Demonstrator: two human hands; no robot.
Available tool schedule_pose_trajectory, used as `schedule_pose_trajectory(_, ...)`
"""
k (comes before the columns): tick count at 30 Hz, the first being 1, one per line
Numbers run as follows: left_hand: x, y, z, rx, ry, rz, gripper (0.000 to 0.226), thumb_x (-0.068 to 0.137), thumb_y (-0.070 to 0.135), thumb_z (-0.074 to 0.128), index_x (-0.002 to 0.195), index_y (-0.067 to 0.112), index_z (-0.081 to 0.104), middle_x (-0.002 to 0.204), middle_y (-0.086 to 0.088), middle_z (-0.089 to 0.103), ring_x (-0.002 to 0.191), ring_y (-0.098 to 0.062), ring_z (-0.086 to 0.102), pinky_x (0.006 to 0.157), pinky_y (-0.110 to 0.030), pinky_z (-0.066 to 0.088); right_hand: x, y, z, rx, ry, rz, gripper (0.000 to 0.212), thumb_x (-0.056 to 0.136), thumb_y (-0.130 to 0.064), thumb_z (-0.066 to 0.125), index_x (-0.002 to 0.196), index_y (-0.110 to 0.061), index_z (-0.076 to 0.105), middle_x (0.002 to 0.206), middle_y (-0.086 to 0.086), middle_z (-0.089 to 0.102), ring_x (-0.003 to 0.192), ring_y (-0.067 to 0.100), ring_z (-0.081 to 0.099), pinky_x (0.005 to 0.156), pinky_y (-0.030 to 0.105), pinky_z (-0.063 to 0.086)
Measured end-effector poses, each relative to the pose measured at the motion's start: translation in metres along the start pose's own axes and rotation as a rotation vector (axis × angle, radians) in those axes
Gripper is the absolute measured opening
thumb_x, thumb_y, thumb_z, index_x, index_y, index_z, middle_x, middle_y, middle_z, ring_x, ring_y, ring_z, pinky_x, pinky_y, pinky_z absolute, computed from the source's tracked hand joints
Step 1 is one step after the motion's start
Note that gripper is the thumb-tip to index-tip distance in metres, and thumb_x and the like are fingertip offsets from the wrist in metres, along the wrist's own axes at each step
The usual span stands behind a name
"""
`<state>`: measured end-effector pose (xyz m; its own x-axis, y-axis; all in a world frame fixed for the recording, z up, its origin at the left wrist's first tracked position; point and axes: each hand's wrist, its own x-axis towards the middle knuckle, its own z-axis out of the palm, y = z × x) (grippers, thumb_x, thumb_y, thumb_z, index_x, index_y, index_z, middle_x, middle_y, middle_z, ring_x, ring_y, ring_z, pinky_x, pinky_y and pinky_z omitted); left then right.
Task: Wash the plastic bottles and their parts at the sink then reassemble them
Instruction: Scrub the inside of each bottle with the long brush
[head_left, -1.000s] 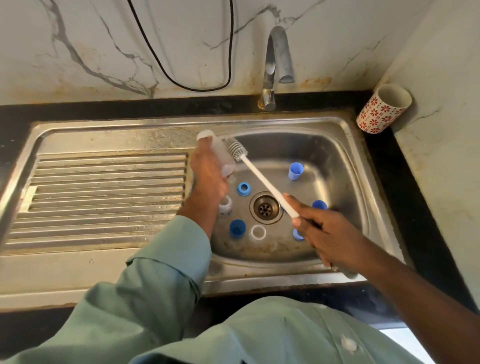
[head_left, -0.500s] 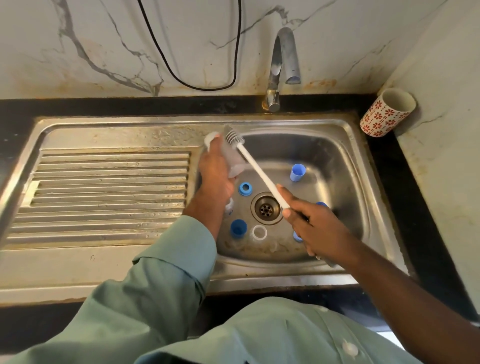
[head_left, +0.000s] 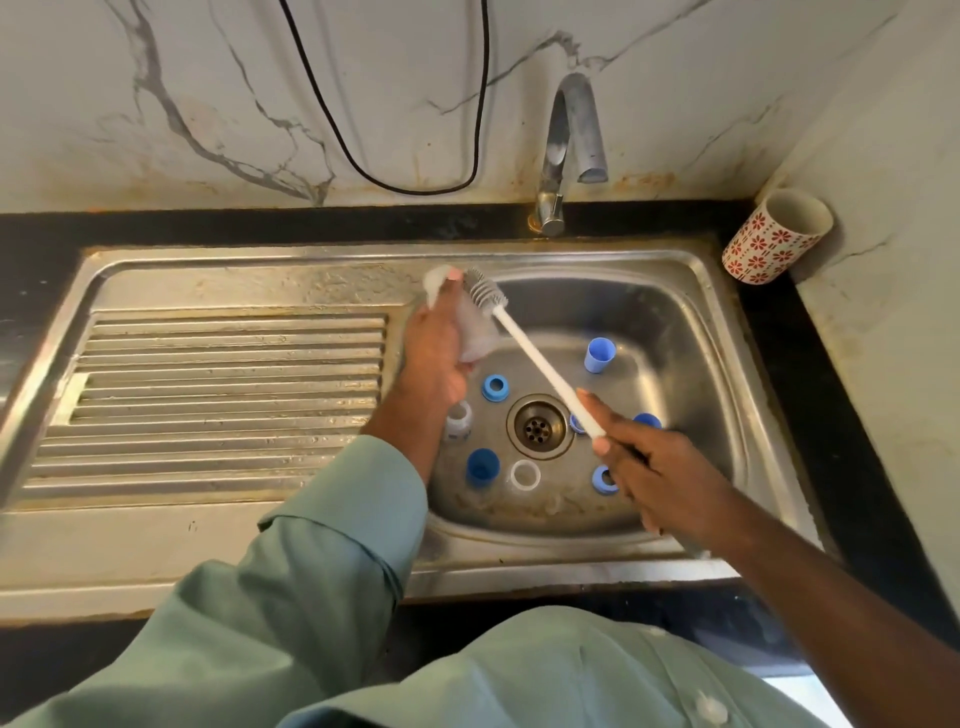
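Two hands: both busy
left hand (head_left: 434, 353): fingers wrapped round clear bottle (head_left: 475, 332)
right hand (head_left: 660, 478): fingers clamped on brush (head_left: 524, 348) handle
brush head: at bottle's 1 o'clock, possibly touching

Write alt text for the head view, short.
Over a steel sink, the left hand holds a clear plastic bottle while the right hand holds a white bottle brush against it. Blue caps and rings lie around the drain.

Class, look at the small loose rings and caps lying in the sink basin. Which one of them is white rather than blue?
The white ring just in front of the drain, lying flat beside the dark blue cap. The other small rings and caps are all blue.
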<state>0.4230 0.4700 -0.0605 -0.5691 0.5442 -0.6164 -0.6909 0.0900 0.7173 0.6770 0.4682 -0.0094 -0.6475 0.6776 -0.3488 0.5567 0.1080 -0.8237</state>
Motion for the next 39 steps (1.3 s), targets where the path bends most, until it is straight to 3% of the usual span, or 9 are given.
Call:
schedule_pose_trajectory(3, -0.013, -0.008, 0.010, 0.000, -0.144, -0.041, 0.053, 0.091, 0.051, 0.064, 0.133, 0.020, 0.054, 0.121, -0.013, 0.064, 0.109, -0.030, 0.063, 0.079, -0.044, 0.059, 0.018, -0.004, -0.002, -0.015, 0.071, -0.026, 0.045, 0.101, -0.031, 0.047, 0.134, -0.061, 0.042, 0.055, -0.007, 0.035, 0.045, 0.009, 0.034, 0.045, 0.029, 0.042)
schedule_pose_trajectory(8, 0.006, 0.003, -0.006, -0.170, -0.083, -0.031, 0.064, 0.087, 0.055, 0.066, 0.138, 0.019, 0.051, 0.125, -0.015, 0.064, 0.112, -0.033, 0.063, 0.068, -0.040, 0.060, -0.006, -0.001, -0.014, -0.047, -0.011, -0.034, 0.045, 0.102, -0.023, 0.045, 0.134, -0.054, 0.042, 0.048, -0.012, 0.037, 0.041, 0.003, 0.033, 0.042, 0.017, 0.033)
schedule_pose_trajectory(14, -0.003, -0.013, 0.008, -0.157, -0.092, -0.060, 0.070, 0.086, 0.059, 0.062, 0.139, 0.017, 0.048, 0.130, -0.015, 0.057, 0.108, -0.025, 0.059, 0.069, -0.031, 0.054, 0.017, -0.006, -0.007, 0.041, 0.009, -0.036, 0.045, 0.101, -0.027, 0.047, 0.133, -0.058, 0.044, 0.056, -0.002, 0.032, 0.042, 0.010, 0.031, 0.039, 0.024, 0.037)
schedule_pose_trajectory(17, 0.009, 0.001, -0.002, -0.258, -0.084, -0.041, 0.067, 0.089, 0.056, 0.055, 0.141, 0.014, 0.048, 0.109, -0.010, 0.059, 0.091, -0.022, 0.058, 0.077, -0.027, 0.052, 0.001, 0.003, -0.007, -0.019, -0.017, -0.036, 0.046, 0.100, -0.030, 0.048, 0.130, -0.064, 0.043, 0.054, -0.008, 0.033, 0.045, 0.010, 0.032, 0.042, 0.026, 0.037)
schedule_pose_trajectory(20, 0.007, -0.002, -0.005, -0.178, -0.178, -0.014, 0.074, 0.088, 0.057, 0.057, 0.140, 0.006, 0.046, 0.112, -0.014, 0.052, 0.073, -0.018, 0.054, 0.044, -0.021, 0.047, -0.008, 0.007, -0.005, 0.016, -0.024, -0.012, 0.046, 0.100, -0.030, 0.047, 0.132, -0.064, 0.042, 0.056, -0.008, 0.038, 0.047, 0.011, 0.034, 0.044, 0.028, 0.038)
schedule_pose_trajectory(24, 0.007, -0.010, -0.001, -0.155, -0.309, -0.006, 0.087, 0.077, 0.065, 0.073, 0.132, 0.002, 0.048, 0.118, -0.018, 0.043, 0.053, -0.012, 0.048, 0.037, -0.020, 0.040, 0.009, -0.004, -0.002, 0.046, -0.006, 0.003, 0.046, 0.101, -0.030, 0.046, 0.136, -0.060, 0.040, 0.062, 0.003, 0.040, 0.045, 0.014, 0.035, 0.045, 0.032, 0.042)
schedule_pose_trajectory(28, 0.016, 0.008, -0.014, -0.156, -0.166, 0.047, 0.096, 0.062, 0.060, 0.087, 0.137, 0.012, 0.050, 0.133, -0.020, 0.056, 0.090, -0.025, 0.061, 0.044, -0.030, 0.052, -0.015, 0.003, -0.006, 0.079, -0.049, 0.012, 0.047, 0.101, -0.026, 0.046, 0.134, -0.060, 0.042, 0.057, -0.005, 0.040, 0.044, 0.009, 0.034, 0.041, 0.028, 0.039)
schedule_pose_trajectory(31, 0.003, -0.003, -0.003, -0.017, -0.150, 0.081, 0.073, 0.074, 0.051, 0.081, 0.133, 0.017, 0.054, 0.127, -0.017, 0.061, 0.110, -0.033, 0.063, 0.076, -0.053, 0.061, -0.004, 0.000, -0.005, 0.105, 0.004, 0.025, 0.046, 0.101, -0.027, 0.046, 0.138, -0.054, 0.041, 0.059, -0.001, 0.040, 0.044, 0.009, 0.035, 0.041, 0.029, 0.039)
schedule_pose_trajectory(39, -0.001, -0.004, 0.001, -0.068, -0.082, 0.000, 0.060, 0.089, 0.060, 0.059, 0.129, 0.014, 0.059, 0.123, -0.017, 0.065, 0.108, -0.033, 0.066, 0.082, -0.047, 0.058, -0.005, 0.002, -0.003, 0.032, -0.038, -0.013, 0.045, 0.101, -0.030, 0.048, 0.134, -0.060, 0.043, 0.053, -0.012, 0.041, 0.047, 0.008, 0.033, 0.044, 0.026, 0.036)
